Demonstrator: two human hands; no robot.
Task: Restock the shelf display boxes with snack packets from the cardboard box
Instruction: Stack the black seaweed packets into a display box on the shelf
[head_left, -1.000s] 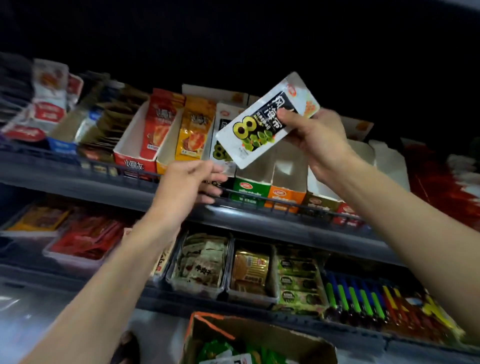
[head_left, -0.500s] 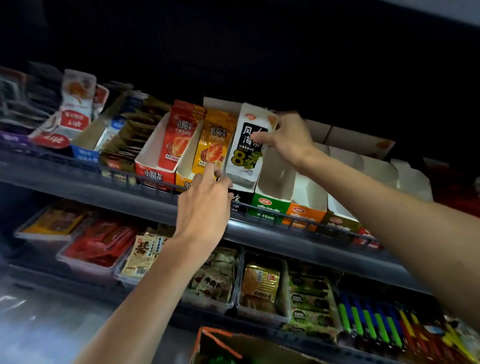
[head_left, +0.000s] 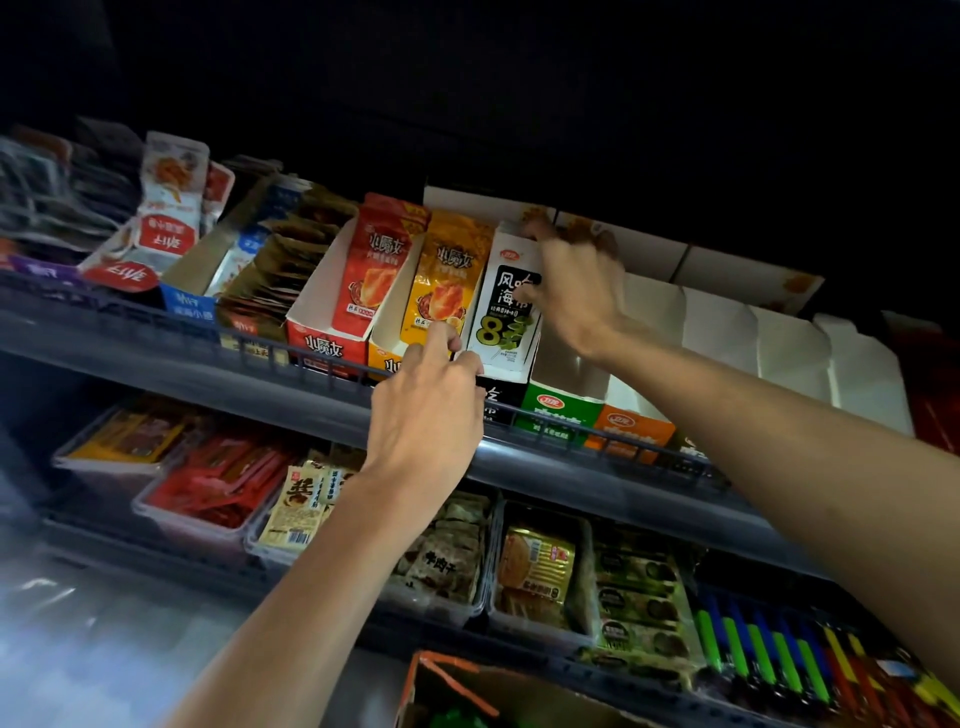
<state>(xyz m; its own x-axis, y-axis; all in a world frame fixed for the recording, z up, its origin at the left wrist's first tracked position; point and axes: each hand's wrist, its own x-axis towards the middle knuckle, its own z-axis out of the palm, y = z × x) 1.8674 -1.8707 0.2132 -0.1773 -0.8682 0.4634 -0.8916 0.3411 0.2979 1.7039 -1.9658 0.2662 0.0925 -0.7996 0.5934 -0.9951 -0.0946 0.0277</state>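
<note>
Chinese brand names along the shelves, only some of them readable.
The white packet (head_left: 501, 306) shows 风 and 海 in white on a black panel, with a large 8 below; the rest of its print is covered or too small. The red packet (head_left: 382, 270) and orange packet (head_left: 449, 275) each read 小魔女, as does the red box (head_left: 322, 348) front. On the shelf below, a pale packet (head_left: 441, 561) reads 牛肉干.

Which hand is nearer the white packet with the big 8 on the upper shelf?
Right. The right hand pinches the white packet near its top; the left hand sits below, fingertips at its lower left corner.
</note>
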